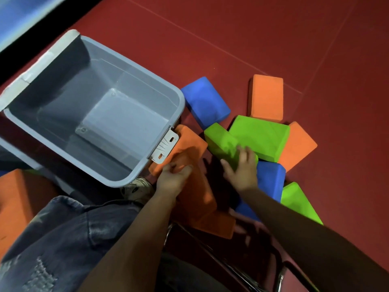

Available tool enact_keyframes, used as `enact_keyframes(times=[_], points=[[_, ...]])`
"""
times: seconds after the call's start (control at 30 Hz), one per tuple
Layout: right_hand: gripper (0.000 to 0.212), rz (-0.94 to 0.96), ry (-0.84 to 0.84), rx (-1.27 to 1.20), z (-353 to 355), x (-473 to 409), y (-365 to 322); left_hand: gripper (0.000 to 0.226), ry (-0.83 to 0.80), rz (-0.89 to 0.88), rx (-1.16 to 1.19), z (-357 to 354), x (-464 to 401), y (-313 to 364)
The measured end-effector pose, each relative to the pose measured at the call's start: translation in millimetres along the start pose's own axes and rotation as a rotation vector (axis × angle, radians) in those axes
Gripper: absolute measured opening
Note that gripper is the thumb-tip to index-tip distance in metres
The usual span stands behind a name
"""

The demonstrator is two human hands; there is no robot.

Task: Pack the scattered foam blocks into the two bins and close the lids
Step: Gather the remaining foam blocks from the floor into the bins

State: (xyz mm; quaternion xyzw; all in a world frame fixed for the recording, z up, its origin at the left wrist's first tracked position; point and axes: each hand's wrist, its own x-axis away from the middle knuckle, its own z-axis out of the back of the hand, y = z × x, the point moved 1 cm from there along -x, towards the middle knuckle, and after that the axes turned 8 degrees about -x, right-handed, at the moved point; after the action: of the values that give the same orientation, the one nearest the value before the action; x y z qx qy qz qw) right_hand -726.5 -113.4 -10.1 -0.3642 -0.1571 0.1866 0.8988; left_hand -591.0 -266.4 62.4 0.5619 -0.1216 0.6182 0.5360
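An empty grey bin (134, 178) stands open on the red floor, its white latch (165, 145) facing the blocks. My left hand (173, 177) grips an orange foam block (187, 142) that leans against the bin's near corner. My right hand (242, 167) rests with spread fingers on a green block (223, 142). Around them lie a second green block (261, 135), blue blocks (205, 102) (271, 179), orange blocks (265, 98) (299, 144) (204, 203) and another green one (296, 199).
A large orange block (16, 197) sits at the left beside my denim-clad knee (69, 239). A shoe (136, 186) shows under the bin's corner. A chrome chair frame (280, 277) is at the bottom. Bare red floor (252, 28) stretches beyond the pile.
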Motion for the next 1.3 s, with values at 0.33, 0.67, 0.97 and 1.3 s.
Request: enact_keyframes(times=[0.33, 0.67, 0.97, 1.3], points=[[0.089, -0.283, -0.044, 0.151, -4, -27, 30, 0.054, -0.048, -0.164, 0.059, 7, 17, 14], [0.068, 0.001, 0.507, -0.471, 47, 4, -91, 0.032, 0.031, -0.435, 0.372, 63, 77, 57], [0.072, 0.376, 0.171, -0.542, -17, -8, -230, 0.056, 0.336, -0.44, 0.813, 141, 82, 37], [0.075, 0.321, -0.11, -0.394, -55, -30, -195, 0.083, 0.407, -0.299, 0.621, 136, 35, 27]])
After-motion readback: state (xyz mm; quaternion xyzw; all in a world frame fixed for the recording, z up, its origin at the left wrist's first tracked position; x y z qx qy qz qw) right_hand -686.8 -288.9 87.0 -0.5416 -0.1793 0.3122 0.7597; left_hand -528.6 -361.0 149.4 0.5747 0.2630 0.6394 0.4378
